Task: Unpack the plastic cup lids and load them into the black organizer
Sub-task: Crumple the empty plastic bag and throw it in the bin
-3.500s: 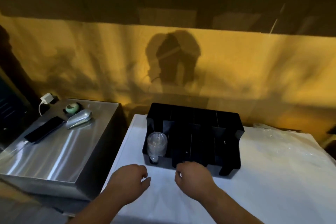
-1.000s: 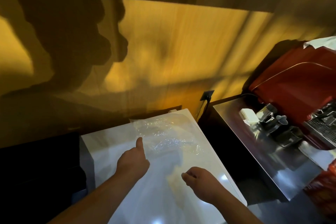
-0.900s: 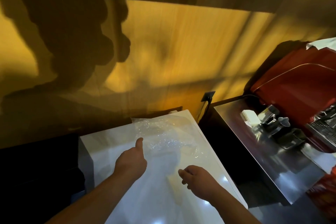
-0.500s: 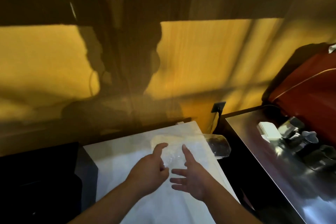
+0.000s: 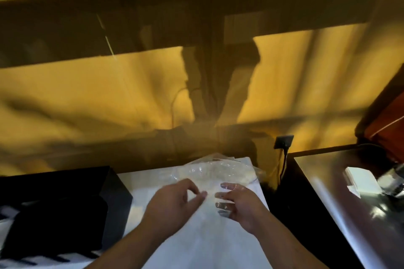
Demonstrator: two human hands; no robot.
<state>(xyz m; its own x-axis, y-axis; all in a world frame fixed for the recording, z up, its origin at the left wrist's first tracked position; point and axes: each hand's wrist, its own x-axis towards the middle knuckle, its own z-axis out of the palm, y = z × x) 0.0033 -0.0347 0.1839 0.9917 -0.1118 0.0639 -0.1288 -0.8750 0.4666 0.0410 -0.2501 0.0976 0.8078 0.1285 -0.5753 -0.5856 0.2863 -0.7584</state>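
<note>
A clear plastic bag of cup lids [image 5: 218, 171] lies at the far right end of the white table [image 5: 196, 247]. My right hand [image 5: 239, 208] is on the bag's near end. Shiny film covers its spread fingers, so it holds the bag. My left hand [image 5: 175, 202] is just left of it with thumb and forefinger curled toward each other at the film. Blur hides whether they pinch it. The black organizer [image 5: 54, 214] stands at the left end of the table, only partly in view.
A steel counter [image 5: 341, 192] to the right carries a white box [image 5: 358, 178] and metal ware. A dark gap separates it from the table. A wall socket with a cable [image 5: 283, 142] sits behind that gap. The yellow wall runs close behind.
My view has swung right from the organizer to the bag. Both hands have closed in on the bag, and it has shifted toward the table's right edge.
</note>
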